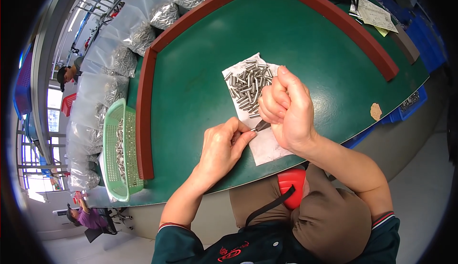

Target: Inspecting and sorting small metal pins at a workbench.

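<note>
Shiny metal pins [249, 86] lie on white paper [267, 144] over matt green felt [200, 73].

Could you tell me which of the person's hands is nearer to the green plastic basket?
Left. The left hand is over the green table, right of the green basket; the right hand is farther right, by the metal pins.

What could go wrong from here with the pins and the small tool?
The loose pile of metal pins lies on a thin white sheet; the right hand hovers right over it and may scatter pins across the green table. The single pin pinched by the left hand against the dark tool looks easy to drop.
</note>
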Demonstrator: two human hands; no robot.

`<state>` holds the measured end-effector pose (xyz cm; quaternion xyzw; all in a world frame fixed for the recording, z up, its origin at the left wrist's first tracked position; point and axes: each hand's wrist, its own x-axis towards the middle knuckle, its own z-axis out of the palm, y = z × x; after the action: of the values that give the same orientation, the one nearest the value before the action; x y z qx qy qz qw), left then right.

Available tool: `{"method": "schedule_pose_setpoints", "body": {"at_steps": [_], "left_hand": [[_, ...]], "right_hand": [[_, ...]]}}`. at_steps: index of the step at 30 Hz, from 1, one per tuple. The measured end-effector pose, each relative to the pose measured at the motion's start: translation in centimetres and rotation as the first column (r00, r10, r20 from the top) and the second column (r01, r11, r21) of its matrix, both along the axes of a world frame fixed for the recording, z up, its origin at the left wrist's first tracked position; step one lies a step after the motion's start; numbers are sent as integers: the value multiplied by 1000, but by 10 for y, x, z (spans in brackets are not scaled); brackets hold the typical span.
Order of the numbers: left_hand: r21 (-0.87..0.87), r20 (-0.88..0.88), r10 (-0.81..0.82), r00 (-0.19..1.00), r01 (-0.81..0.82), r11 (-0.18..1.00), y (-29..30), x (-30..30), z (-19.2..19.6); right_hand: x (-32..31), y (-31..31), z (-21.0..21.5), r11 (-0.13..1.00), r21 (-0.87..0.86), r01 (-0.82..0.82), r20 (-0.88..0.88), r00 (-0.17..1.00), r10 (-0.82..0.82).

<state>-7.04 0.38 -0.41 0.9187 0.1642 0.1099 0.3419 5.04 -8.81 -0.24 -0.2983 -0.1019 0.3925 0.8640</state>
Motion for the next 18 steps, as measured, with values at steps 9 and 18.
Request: {"method": "schedule_pose_setpoints", "body": {"at_steps": [9, 18], "left_hand": [[-56, -7, 19, 1000, -19, 998, 0, 0, 0], [-83, -42, 21, 999, -24, 996, 1, 1, 3]], "right_hand": [[-1, 0, 0, 1000, 8, -2, 24, 1000, 2], [-11, 1, 0, 999, 6, 39, 215, 976, -40]]}}
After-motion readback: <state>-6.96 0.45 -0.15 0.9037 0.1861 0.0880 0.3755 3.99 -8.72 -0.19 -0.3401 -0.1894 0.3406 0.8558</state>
